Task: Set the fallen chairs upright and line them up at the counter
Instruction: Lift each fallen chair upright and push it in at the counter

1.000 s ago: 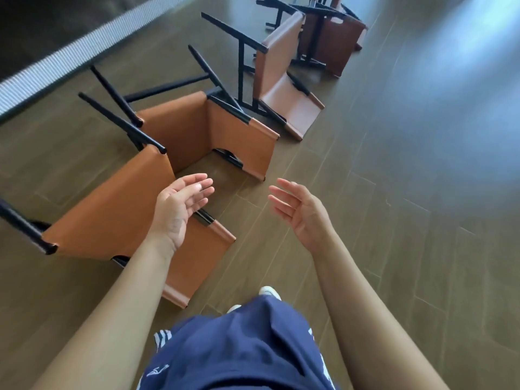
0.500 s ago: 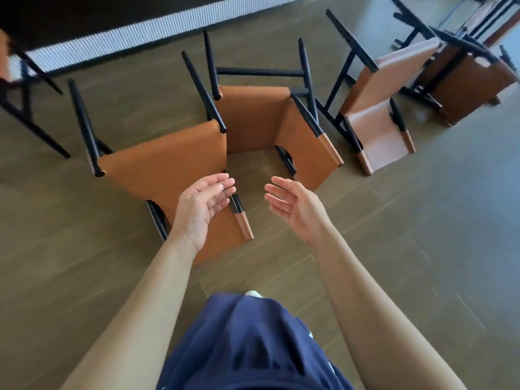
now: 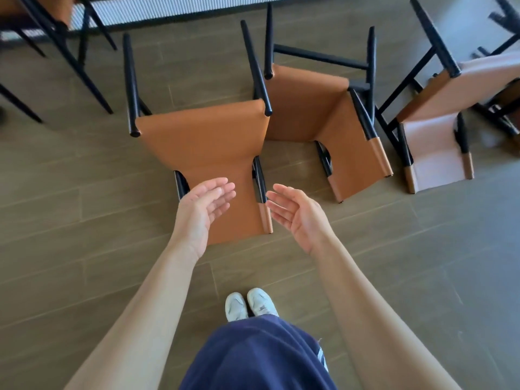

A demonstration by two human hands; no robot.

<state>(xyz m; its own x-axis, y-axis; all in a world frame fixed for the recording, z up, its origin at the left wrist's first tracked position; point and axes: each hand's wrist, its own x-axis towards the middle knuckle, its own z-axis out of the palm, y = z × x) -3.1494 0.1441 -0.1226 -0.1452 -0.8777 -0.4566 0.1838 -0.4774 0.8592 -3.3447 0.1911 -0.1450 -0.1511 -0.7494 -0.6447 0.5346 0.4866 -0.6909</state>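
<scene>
Chair point(image 3: 202, 147) is lying on its back on the floor point(image 3: 84, 220); its long axis is running away from the person, legs pointing far; left hand point(image 3: 201, 212) and right hand point(image 3: 295, 215) are hovering above the backrest, each grip open and empty; probable risk: on lifting, its right leg is likely catching the second chair point(image 3: 309, 108), lying just beside.

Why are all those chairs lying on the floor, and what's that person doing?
Three chairs are tipped over on the wooden floor. A person stands over the nearest brown chair, with the left hand and right hand both open and held out toward it. Neither hand grips it yet. The second brown chair and a paler chair lie to its right, untouched.
</scene>
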